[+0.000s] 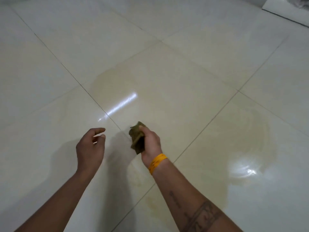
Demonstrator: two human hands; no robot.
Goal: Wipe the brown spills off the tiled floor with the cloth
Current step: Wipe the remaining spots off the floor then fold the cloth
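Gripping the folded cloth in my right hand, left hand loosely open at 9 o'clock, brown spill at 3 o'clock.

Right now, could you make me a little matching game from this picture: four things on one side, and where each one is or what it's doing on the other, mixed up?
Things:
1. cloth
2. left hand
3. wristband
4. brown spill

Descriptions:
A. yellow, around the right wrist
B. empty, fingers loosely curled
C. spread over the tile on the right
D. bunched up in the right hand

Pairs: 1-D, 2-B, 3-A, 4-C
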